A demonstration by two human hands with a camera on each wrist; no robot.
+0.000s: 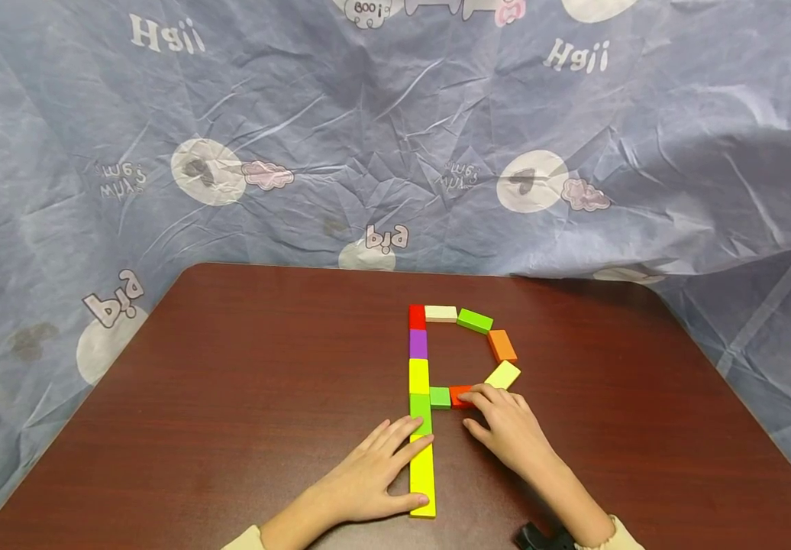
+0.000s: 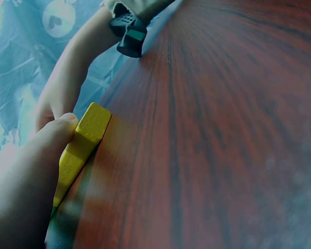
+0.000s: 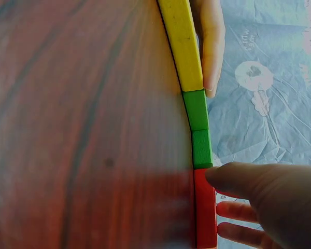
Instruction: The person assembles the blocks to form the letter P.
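Note:
Flat coloured blocks lie end to end on the table in the shape of a letter P. My left hand (image 1: 368,473) rests with spread fingers on the lower stem, touching the long yellow block (image 1: 421,477) and the green block (image 1: 420,405) above it. In the left wrist view its thumb lies against the yellow block's end (image 2: 93,124). The right hand (image 1: 508,428) touches the red block (image 3: 205,207) on the lower side of the loop, its fingers loosely bent over it. Left of that red block is a small green block (image 1: 440,398); a pale yellow block (image 1: 505,373) lies right.
The upper stem has yellow (image 1: 419,376), purple (image 1: 418,344) and red (image 1: 417,316) blocks. Cream (image 1: 440,314), green (image 1: 475,320) and orange (image 1: 502,345) blocks curve round the loop. A patterned blue-grey cloth (image 1: 368,137) hangs behind the brown table (image 1: 265,344).

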